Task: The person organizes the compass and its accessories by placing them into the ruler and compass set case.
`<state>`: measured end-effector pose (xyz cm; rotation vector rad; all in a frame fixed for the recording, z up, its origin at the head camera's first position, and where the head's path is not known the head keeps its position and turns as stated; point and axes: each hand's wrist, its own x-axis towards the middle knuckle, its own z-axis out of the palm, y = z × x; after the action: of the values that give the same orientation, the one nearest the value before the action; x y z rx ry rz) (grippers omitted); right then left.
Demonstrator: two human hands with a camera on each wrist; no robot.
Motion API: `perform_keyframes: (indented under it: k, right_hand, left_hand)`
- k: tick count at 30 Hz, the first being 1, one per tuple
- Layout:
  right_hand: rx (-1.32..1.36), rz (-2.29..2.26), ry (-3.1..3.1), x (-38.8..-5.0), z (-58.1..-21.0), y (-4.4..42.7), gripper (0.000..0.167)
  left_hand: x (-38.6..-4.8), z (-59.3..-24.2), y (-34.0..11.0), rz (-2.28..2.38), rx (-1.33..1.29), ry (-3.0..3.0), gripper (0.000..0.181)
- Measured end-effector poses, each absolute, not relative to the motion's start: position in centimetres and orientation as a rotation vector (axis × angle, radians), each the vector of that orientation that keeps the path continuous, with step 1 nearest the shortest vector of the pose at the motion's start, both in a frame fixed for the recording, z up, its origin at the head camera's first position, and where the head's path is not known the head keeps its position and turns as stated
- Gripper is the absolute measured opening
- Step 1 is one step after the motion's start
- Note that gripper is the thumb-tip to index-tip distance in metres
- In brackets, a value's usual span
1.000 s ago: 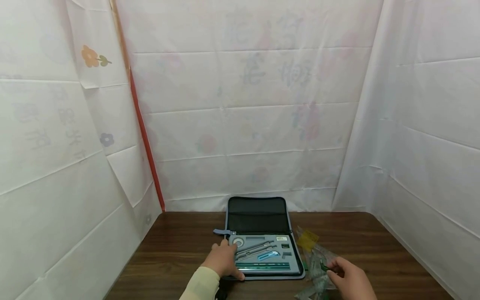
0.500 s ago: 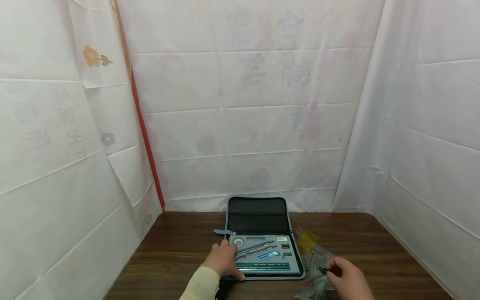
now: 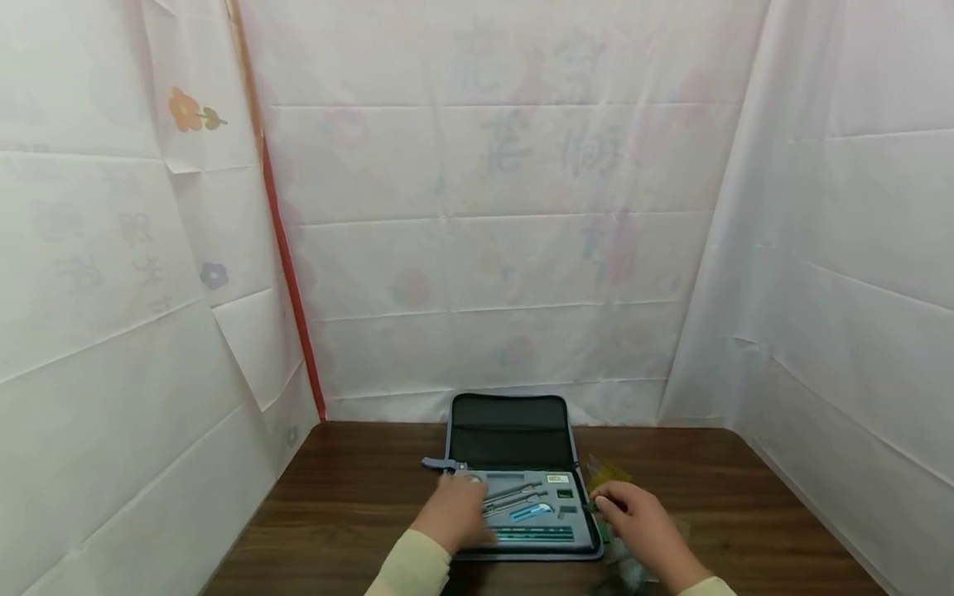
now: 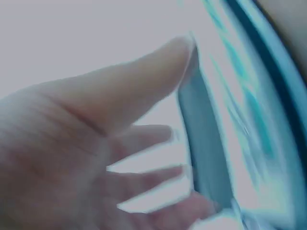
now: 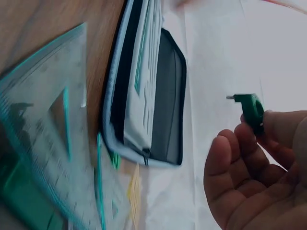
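A zippered geometry case (image 3: 510, 447) lies unfolded on the table. Its grey tray (image 3: 547, 547) holds metal compasses (image 3: 514, 497), a light-blue knife-like piece (image 3: 532, 511) and dark-green pencils (image 3: 537, 534). My left hand (image 3: 456, 515) is over the tray's left end, partly hiding it; in the blurred left wrist view its fingers are extended, and I cannot tell whether they touch the case. Beside the case's right edge, my right hand (image 3: 647, 526) pinches a small green clip-like part with a metal pin (image 5: 249, 106) between thumb and index finger, held above the table.
Clear set squares (image 5: 36, 72) with teal edges and a yellow sheet-like piece (image 3: 607, 472) lie right of the case, partly behind my right hand. A blue-grey strap (image 3: 438, 463) sticks out at the left. White cloth walls (image 3: 507, 348) surround the brown table (image 3: 715, 480).
My right hand has moved up and left from the set squares to the case's edge, carrying the green part. My left hand has shifted slightly right over the tray.
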<state>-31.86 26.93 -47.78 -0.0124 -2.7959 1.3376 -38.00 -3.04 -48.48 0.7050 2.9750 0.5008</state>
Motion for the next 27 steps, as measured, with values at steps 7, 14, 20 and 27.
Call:
perform_keyframes:
  k: [7,14,20,27]
  right_hand:
    - [0.004,1.549,-2.679,-33.3,-48.0,25.5,0.021]
    - [-0.060,1.644,-2.634,-34.0,-48.4,24.4,0.022]
    - [-0.016,1.504,-2.705,-34.9,-48.9,25.1,0.009]
    - [0.071,1.138,-2.818,-36.5,-50.5,25.5,0.006]
  left_hand:
    - [-37.9,-47.1,3.4,1.014,1.061,2.820,0.026]
    - [-38.7,-49.2,5.3,1.235,0.944,2.732,0.010]
    - [-39.4,-49.5,6.0,1.417,0.799,2.544,0.007]
    - [-40.8,-50.7,7.3,1.280,0.711,2.616,0.010]
